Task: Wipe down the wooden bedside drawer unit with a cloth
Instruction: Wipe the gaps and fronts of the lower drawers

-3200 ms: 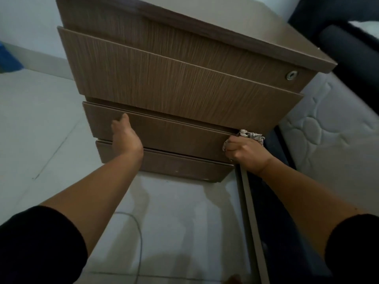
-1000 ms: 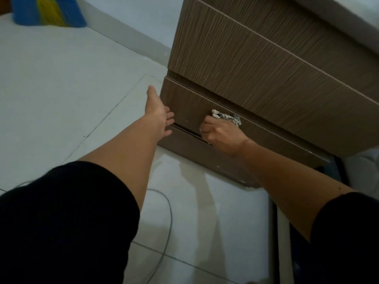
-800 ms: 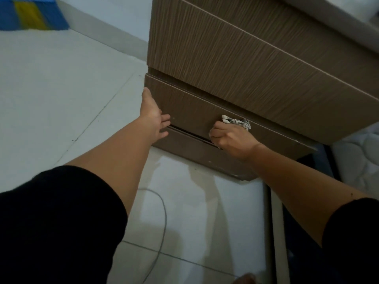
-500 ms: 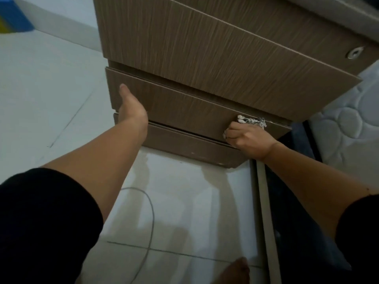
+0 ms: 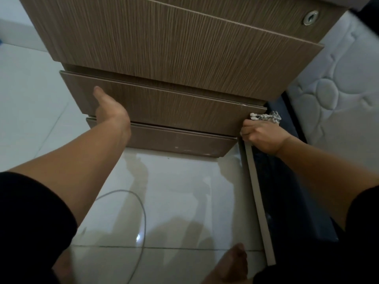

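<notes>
Wooden drawer unit [image 5: 184, 50]: our left hand [image 5: 110, 111] lies open, flat on the middle drawer [image 5: 174, 107]; right hand [image 5: 262, 134] clenches the cloth [image 5: 266, 116] at its right corner.

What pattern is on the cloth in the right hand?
White with grey speckled patterning, on the bunched cloth; head view.

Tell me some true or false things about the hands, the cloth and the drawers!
1. The right hand is bunched around the cloth. True.
2. The cloth is at the left end of the middle drawer. False: it is at the right end, by the corner.
3. The left hand lies open against the middle drawer's front. True.
4. The left hand holds a second cloth. False: it holds nothing.
5. A round lock sits near the top right of the drawer unit. True.
6. A cable hangs from the top drawer. False: it lies on the floor.
</notes>
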Tool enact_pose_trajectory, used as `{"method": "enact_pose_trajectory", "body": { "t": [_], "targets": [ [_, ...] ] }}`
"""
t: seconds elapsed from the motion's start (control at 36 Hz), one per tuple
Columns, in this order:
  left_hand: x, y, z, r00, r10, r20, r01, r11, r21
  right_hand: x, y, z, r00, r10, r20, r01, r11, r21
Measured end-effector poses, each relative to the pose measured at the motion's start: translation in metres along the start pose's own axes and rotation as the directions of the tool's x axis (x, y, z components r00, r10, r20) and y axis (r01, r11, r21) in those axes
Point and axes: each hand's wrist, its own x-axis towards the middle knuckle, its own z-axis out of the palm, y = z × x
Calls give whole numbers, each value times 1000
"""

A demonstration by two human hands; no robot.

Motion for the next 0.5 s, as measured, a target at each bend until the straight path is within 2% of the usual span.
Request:
{"method": "enact_pose_trajectory", "body": {
  "t": [0.06,0.14,0.22,0.28,0.33,0.42,0.5],
  "targets": [
    [7,4,-7,999,-23,47,24,1000,-18,1,-3,-1,1000,25,0,-25,999,40],
    [38,3,-23,998,-53,33,53,999,6,20,-18,-13,1000,-12,-21,14,993,120],
    [60,5,-33,997,-76,13,76,997,0,58,-40,-37,976,-181,-123,183,983,9],
    [64,8,-40,998,-58,0,58,998,13,86,-54,-51,943,-236,-236,222,972,-82],
    [57,15,-49,999,-52,2,52,999,-7,118,-69,-65,908,-216,-358,175,974,-146],
    [34,30,-64,993,-115,11,116,990,-79,168,-92,-86,828,-152,-540,59,981,-186],
    [25,39,-76,984,-163,65,171,975,-140,218,-117,-101,777,-100,-622,-12,985,-173]
  ]
}}
